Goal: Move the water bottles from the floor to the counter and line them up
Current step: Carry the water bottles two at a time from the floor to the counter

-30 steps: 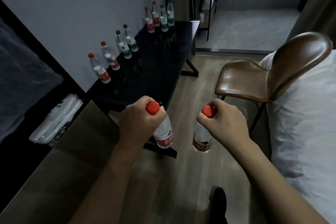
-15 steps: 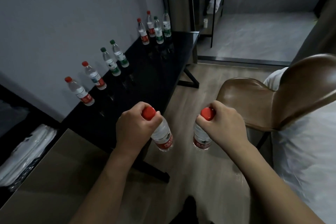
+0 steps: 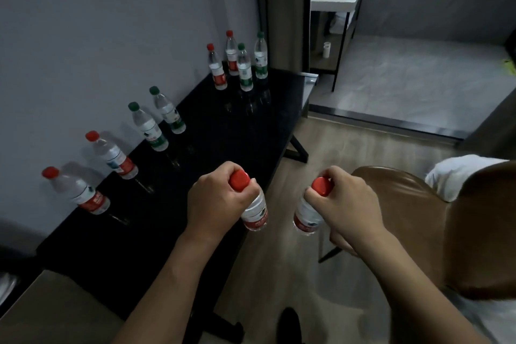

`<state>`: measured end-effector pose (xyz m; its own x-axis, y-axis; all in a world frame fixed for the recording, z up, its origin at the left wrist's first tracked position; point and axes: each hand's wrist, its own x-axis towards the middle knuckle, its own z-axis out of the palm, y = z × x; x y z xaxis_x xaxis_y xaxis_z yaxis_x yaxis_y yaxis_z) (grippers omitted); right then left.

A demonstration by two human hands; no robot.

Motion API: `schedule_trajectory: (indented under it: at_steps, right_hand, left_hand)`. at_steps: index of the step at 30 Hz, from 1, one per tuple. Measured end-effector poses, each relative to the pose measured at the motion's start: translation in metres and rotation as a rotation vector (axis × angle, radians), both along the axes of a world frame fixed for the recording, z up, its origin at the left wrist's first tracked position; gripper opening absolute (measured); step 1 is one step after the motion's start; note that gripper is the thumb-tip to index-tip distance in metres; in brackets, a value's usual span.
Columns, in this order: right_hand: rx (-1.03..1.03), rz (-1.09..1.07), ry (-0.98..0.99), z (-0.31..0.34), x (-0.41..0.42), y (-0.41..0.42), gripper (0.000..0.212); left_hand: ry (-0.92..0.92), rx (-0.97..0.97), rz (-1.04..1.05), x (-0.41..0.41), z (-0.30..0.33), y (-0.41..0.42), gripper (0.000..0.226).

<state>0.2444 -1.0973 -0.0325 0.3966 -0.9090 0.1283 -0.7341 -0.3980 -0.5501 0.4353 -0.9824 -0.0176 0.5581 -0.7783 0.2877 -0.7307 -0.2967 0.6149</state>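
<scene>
Red-capped bottles were held one per hand in the head view, both arms extended forward and down. The left hand was clenched around the neck of the left bottle, its red cap showing above the fingers and the body hanging below the fist at the front edge of the black counter. The right hand gripped the neck of the right bottle the same way, that bottle hanging upright over the wooden floor, just beside the brown chair. The two held bottles were near each other but apart.

Compared with the frame half a second before, both hands kept the same grasp, and the left hand had shifted from over the floor to the counter's edge. The counter and its bottles appeared closer and lower in the view.

Eight bottles already stood on the counter along the wall: two red-capped bottles nearest, then two green-capped bottles, then a far cluster of four with mixed caps. The nearest of these stood well to the left of the left hand.
</scene>
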Motion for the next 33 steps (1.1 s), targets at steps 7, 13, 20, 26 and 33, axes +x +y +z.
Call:
schedule_trajectory:
  at_steps: [7, 13, 20, 26, 33]
  right_hand:
    - [-0.024, 0.030, -0.063, 0.010, 0.057, -0.105, 0.021]
    - [-0.008, 0.115, -0.014, -0.009, 0.112, -0.190, 0.023]
    - [0.031, 0.214, -0.014, -0.015, 0.188, -0.282, 0.029]
    - [0.060, 0.276, -0.023, -0.010, 0.259, -0.335, 0.031]
    - [0.023, 0.334, -0.003, -0.013, 0.342, -0.381, 0.030]
  left_hand:
    - [-0.003, -0.013, 0.049, 0.057, 0.007, -0.094, 0.017]
    - [-0.023, 0.045, 0.140, 0.101, -0.004, -0.159, 0.019]
    - [-0.035, 0.095, 0.282, 0.152, 0.000, -0.221, 0.020]
    - [-0.042, 0.081, 0.326, 0.202, 0.000, -0.257, 0.019]
    - [-0.007, 0.097, 0.388, 0.278, -0.018, -0.291, 0.021]
